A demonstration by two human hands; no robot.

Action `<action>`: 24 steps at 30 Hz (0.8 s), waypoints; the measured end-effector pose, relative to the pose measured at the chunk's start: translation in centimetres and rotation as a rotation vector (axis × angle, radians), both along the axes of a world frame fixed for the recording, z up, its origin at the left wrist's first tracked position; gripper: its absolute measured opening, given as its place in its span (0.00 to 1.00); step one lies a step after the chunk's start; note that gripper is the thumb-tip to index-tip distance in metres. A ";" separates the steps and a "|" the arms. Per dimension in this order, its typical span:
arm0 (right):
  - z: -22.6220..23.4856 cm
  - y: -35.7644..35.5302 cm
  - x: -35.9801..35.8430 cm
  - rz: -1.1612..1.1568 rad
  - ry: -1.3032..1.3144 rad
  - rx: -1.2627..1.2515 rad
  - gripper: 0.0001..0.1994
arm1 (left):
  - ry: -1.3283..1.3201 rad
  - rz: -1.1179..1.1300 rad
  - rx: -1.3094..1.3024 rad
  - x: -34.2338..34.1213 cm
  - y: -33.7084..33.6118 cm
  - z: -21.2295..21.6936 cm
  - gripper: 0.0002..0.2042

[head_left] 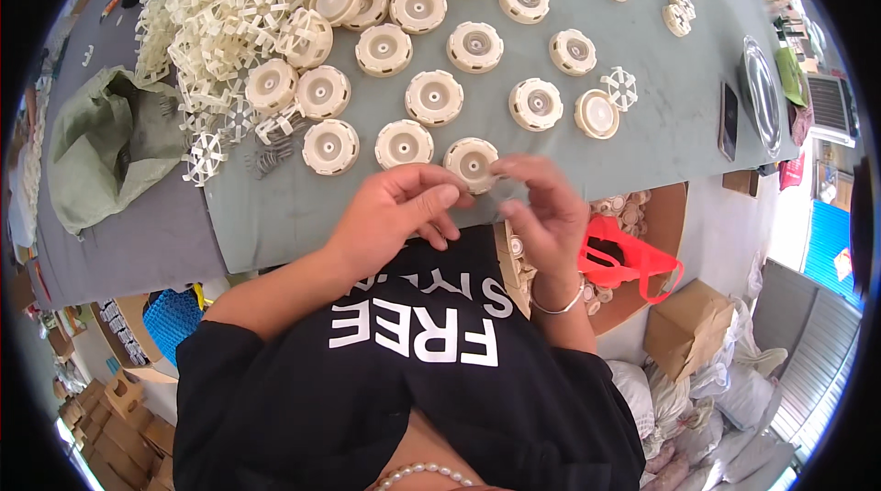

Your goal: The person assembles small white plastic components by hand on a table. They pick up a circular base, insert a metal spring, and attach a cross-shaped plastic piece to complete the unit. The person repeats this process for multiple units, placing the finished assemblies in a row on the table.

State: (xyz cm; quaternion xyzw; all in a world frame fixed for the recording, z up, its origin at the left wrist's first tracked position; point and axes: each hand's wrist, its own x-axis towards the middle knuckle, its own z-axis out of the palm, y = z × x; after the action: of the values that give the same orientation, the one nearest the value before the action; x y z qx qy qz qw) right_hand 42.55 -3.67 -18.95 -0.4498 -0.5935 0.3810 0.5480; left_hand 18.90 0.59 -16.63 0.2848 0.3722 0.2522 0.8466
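My left hand [404, 206] hovers at the table's near edge, fingers curled and thumb close to the index finger; whether anything is in them is hidden. To its right, my right hand [546, 206] pinches a thin grey coil spring [505, 190], partly blurred. Just beyond both hands lies a round cream plastic housing [473, 163] with a notched rim and a hole at its centre. Other housings like it, such as one left of it [404, 144], stand in loose rows. Some, like a housing farther right [536, 104], have a coil spring inside.
Spoked white plastic pieces [234, 27] are heaped at the far left, with loose springs [271, 156] in front. A green sack [110, 147] lies left. A phone [729, 121] and a clear oval tray [762, 96] lie right. Below the edge, a carton [674, 216] holds parts and a red bag [629, 257].
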 end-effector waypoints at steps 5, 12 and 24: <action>3.2 1.7 1.0 -0.033 -0.545 -0.083 0.18 | 0.429 0.028 0.792 0.7 -0.3 0.1 0.24; 3.7 4.4 1.7 -0.011 -0.686 -0.085 0.19 | 0.549 -0.051 1.029 2.8 -0.2 -1.7 0.40; 3.3 10.0 17.5 -0.322 -0.792 -0.256 0.27 | 0.490 -0.190 1.010 2.7 0.9 -2.2 0.29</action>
State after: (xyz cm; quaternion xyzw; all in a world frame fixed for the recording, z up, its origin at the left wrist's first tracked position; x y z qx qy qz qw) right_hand 60.07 6.32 -15.66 -0.7119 -0.6282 0.1596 0.2705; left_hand 21.58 1.53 -18.78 0.7366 0.3637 0.2482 0.5133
